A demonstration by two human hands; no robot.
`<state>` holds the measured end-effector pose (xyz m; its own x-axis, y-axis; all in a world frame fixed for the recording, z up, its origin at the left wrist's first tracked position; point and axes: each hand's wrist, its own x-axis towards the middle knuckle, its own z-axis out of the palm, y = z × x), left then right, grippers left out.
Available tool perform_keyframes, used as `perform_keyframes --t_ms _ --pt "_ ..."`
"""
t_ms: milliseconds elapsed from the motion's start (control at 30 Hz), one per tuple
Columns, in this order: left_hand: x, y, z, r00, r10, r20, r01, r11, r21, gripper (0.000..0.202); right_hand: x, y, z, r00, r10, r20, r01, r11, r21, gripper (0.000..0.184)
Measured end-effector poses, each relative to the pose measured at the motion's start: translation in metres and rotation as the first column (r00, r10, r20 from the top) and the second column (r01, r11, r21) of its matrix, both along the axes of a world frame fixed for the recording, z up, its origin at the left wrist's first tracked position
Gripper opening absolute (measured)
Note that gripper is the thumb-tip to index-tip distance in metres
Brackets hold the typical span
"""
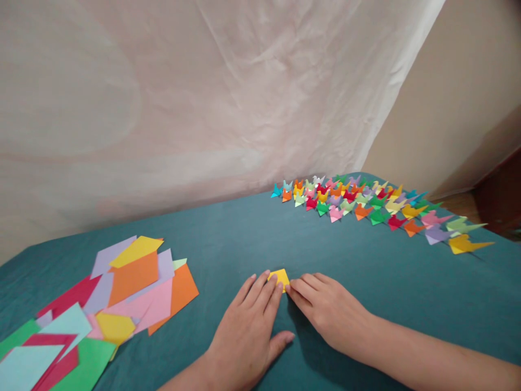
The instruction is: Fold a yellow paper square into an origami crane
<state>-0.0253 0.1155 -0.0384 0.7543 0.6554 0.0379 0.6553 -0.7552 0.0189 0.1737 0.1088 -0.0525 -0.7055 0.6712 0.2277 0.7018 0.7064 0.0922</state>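
Observation:
A small folded piece of yellow paper [280, 276] lies flat on the table in front of me. My left hand [253, 317] rests palm down with its fingers stretched out, the fingertips pressing on the paper's left and lower part and the thumb apart to the right. At the paper's right edge, the fingertips of my right hand [325, 307] are pressed together in a pinch. Part of the paper is hidden under the left fingers, and whatever the right fingertips grip is hard to see fully.
Loose coloured paper sheets [134, 277] lie overlapping on the left of the dark green tablecloth [228, 233]. Several rows of small folded paper birds [378, 216] stand at the back right. A pale draped cloth [228, 108] hangs behind the table.

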Motion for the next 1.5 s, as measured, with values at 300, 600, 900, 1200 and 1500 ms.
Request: perform_keyframes --t_ms 300,600,900,1200,1500 --pt "-0.002 0.000 0.000 1.000 -0.022 -0.003 0.023 0.999 0.029 0.059 0.009 0.010 -0.009 0.983 0.010 -0.183 -0.015 1.000 -0.027 0.017" --pt "-0.002 0.000 -0.001 1.000 -0.019 0.012 0.019 1.000 0.024 0.059 0.018 0.016 -0.013 0.931 0.082 -0.356 -0.097 0.995 -0.024 0.026" --pt "-0.001 0.000 -0.002 1.000 -0.008 0.013 0.007 1.000 0.022 0.060 0.016 0.012 -0.008 0.975 0.121 -0.186 -0.120 0.993 0.015 0.023" --pt "-0.001 -0.001 -0.001 1.000 0.006 -0.014 -0.006 1.000 0.003 0.061 0.015 0.011 -0.006 0.987 0.099 -0.129 -0.100 0.995 -0.004 0.021" --pt "-0.001 0.000 -0.002 0.999 -0.032 0.035 0.031 0.999 0.023 0.061 0.014 0.011 -0.004 0.990 0.103 -0.094 -0.103 0.995 -0.004 0.020"
